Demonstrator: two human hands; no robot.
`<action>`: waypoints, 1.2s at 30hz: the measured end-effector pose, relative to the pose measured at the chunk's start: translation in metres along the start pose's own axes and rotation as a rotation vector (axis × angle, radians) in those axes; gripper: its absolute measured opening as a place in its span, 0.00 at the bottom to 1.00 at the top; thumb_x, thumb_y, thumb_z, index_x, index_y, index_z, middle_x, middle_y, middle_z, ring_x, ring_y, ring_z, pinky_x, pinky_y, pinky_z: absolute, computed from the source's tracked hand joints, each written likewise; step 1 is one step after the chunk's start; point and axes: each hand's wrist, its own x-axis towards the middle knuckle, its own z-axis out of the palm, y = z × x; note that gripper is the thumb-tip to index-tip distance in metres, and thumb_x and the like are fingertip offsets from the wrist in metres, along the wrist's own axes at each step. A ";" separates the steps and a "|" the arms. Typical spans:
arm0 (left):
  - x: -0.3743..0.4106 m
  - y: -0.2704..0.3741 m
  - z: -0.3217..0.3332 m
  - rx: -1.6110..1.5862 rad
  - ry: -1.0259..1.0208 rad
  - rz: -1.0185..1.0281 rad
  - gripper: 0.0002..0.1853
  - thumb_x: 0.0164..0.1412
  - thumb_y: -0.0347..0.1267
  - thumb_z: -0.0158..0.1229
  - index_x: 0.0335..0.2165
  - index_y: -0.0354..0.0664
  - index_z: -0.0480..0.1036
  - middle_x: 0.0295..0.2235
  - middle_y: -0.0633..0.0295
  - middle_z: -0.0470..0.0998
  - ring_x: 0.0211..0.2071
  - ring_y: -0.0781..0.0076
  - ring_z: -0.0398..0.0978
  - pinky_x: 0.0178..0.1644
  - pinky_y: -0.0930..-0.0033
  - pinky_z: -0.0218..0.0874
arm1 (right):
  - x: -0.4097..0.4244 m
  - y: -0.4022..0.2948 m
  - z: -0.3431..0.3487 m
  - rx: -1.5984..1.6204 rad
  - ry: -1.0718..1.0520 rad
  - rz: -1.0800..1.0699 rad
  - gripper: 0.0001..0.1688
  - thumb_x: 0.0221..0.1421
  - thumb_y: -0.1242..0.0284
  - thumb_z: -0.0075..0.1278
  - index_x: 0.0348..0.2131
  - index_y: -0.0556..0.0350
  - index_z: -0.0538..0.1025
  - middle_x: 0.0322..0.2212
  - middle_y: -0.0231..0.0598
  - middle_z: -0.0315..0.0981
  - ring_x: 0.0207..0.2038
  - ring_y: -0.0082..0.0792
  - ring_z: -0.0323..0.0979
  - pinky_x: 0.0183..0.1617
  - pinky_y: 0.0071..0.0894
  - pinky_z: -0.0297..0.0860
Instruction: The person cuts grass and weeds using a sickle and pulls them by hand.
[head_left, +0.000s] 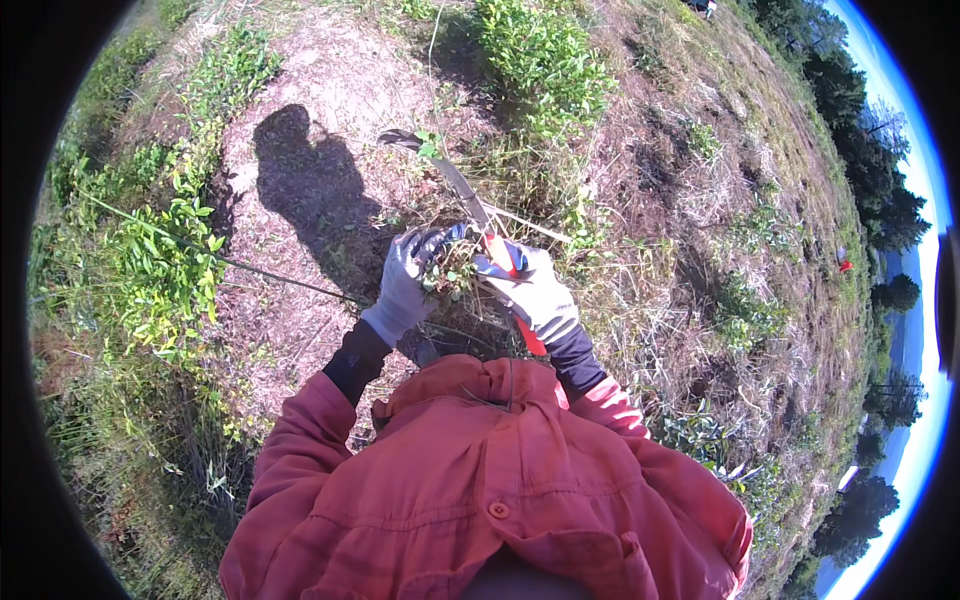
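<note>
Both hands wear white knit gloves with dark blue palms and are close together in front of my chest. My right hand (536, 289) grips the orange-red handle of a sickle-like curved blade (459, 180), whose dark hooked tip points up and to the left. A small green leaf (429, 146) clings near the tip. My left hand (409, 277) is closed on a clump of cut grass and weeds (450, 271), against the right hand. A long thin green stem (277, 276) runs from the left side to beside my left wrist.
A leafy green bush (544, 64) stands ahead, with another leafy shrub (161, 262) at the left. Dry grass (720, 300) covers the slope at the right, towards dark trees (892, 187). My shadow (311, 180) falls on the pale ground ahead.
</note>
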 end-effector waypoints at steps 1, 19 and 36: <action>0.001 0.001 0.000 0.034 -0.035 0.003 0.30 0.40 0.36 0.59 0.47 0.41 0.69 0.48 0.51 0.69 0.49 0.46 0.64 0.56 0.51 0.53 | -0.002 -0.001 -0.002 0.039 0.001 0.020 0.13 0.51 0.72 0.56 0.34 0.63 0.74 0.23 0.26 0.68 0.27 0.15 0.62 0.32 0.19 0.63; -0.018 -0.015 0.000 -0.340 0.308 -0.320 0.26 0.44 0.32 0.60 0.45 0.39 0.67 0.44 0.53 0.71 0.48 0.50 0.66 0.54 0.56 0.56 | -0.027 -0.024 -0.032 0.204 0.153 0.184 0.18 0.55 0.71 0.50 0.44 0.60 0.73 0.18 0.25 0.67 0.16 0.14 0.60 0.19 0.15 0.58; -0.039 -0.036 0.000 -0.437 0.357 -0.372 0.27 0.53 0.27 0.55 0.51 0.37 0.57 0.43 0.53 0.70 0.43 0.65 0.70 0.48 0.64 0.63 | -0.029 0.081 -0.009 0.314 0.342 0.394 0.20 0.50 0.76 0.56 0.44 0.57 0.73 0.19 0.27 0.69 0.17 0.15 0.63 0.17 0.18 0.61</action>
